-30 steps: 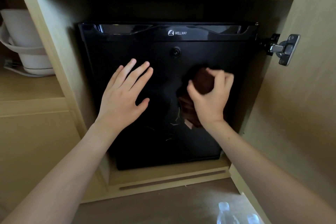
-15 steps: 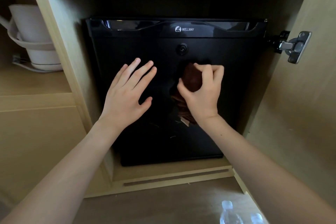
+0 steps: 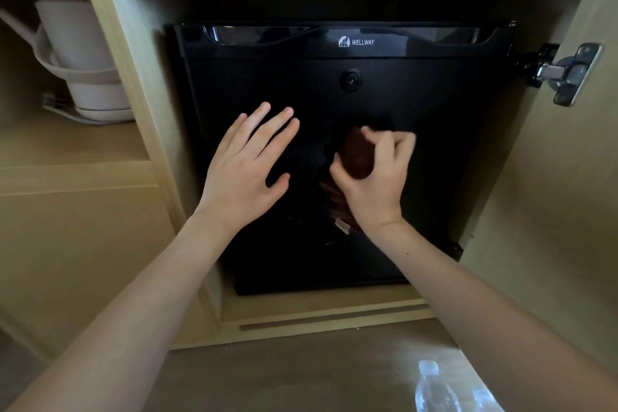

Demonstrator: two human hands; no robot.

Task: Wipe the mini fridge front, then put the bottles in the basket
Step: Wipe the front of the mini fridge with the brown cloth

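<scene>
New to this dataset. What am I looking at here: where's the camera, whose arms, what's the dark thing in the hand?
No robot here: a person works with bare hands, and the one camera sits on their head, looking forward and down, so the arms reach in from the bottom of the picture. The black box is a mini fridge set in a wooden cabinet, whose door stands open at right. The left hand lies flat and open on the fridge front. The right hand grips a dark brown cloth pressed to that front. On the floor, bottom right, clear bottles show partly. A white kettle stands on the shelf at left.
</scene>
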